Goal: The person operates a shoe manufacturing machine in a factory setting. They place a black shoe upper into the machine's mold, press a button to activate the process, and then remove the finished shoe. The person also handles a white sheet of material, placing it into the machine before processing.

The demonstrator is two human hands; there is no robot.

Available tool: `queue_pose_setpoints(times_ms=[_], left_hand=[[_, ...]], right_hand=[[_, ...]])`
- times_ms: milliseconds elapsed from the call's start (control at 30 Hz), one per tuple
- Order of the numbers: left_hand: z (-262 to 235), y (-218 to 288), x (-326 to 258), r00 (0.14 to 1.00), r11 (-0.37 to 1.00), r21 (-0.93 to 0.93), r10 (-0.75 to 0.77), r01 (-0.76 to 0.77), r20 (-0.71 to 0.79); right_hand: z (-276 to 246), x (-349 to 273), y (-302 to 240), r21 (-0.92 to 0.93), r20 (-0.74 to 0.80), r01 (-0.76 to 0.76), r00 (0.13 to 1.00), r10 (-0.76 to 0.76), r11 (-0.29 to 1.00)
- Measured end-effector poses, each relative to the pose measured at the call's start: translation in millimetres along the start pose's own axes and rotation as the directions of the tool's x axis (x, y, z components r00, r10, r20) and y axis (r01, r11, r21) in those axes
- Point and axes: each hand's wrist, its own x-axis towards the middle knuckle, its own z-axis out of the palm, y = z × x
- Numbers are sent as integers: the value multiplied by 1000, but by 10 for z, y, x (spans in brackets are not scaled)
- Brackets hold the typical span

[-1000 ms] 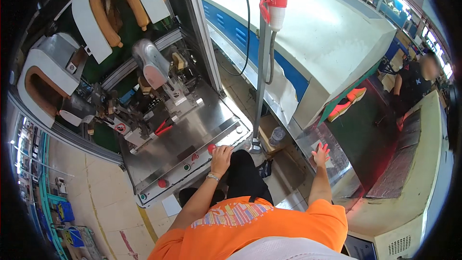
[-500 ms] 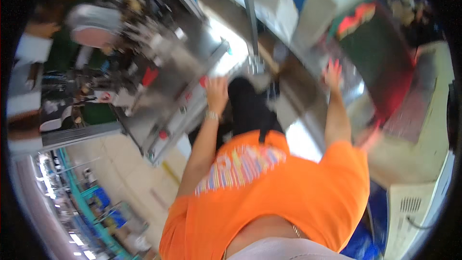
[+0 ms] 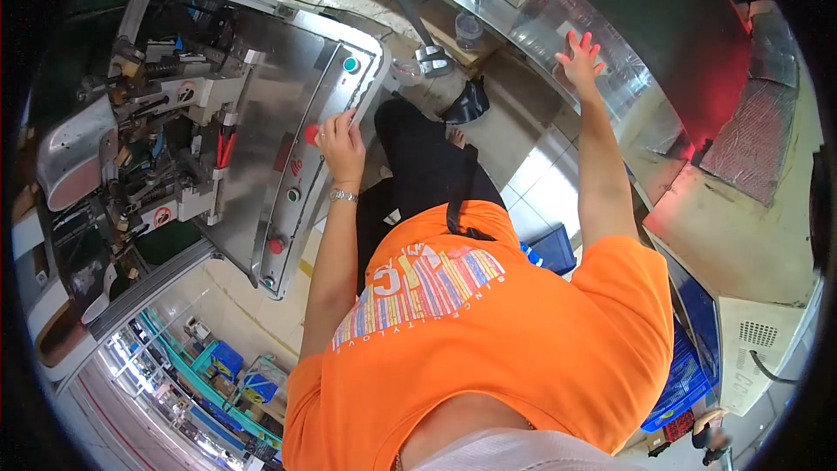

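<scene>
My left hand (image 3: 342, 144) rests on the edge of a steel machine panel (image 3: 261, 157), fingers curled beside a red round button (image 3: 311, 133); a metal watch sits on the wrist. My right hand (image 3: 580, 59) is stretched out with fingers spread, palm flat on a shiny metal ledge (image 3: 602, 30) next to a dark conveyor belt (image 3: 680, 26). Neither hand holds anything. My orange shirt fills the lower middle of the view.
The panel carries a green button (image 3: 350, 64) and more red ones (image 3: 276, 245). Clamps and tooling (image 3: 148, 148) crowd the machine to the left. A blue crate (image 3: 551, 249) stands on the tiled floor, and a clear cup (image 3: 468, 30) sits on a shelf ahead.
The view has swung and tilted sharply as my head turned. Both hands stay where they were, left on the panel edge, right on the metal ledge.
</scene>
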Motion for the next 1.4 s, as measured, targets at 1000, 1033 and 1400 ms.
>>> queue_pose_setpoints(times_ms=[1000,1033,1400], left_hand=[[-153,-25,118,994,994,-53,99,-97,33],[-159,-38,145,992,993,-47,114,-112,57],[-8,-25,222,976,968,152,183,-200,122]], right_hand=[[-39,94,-31,-79,55,-35,998,40,996],[-16,103,-23,-81,61,-37,997,42,996],[-43,32,11,-22,52,-2,999,4,1000]])
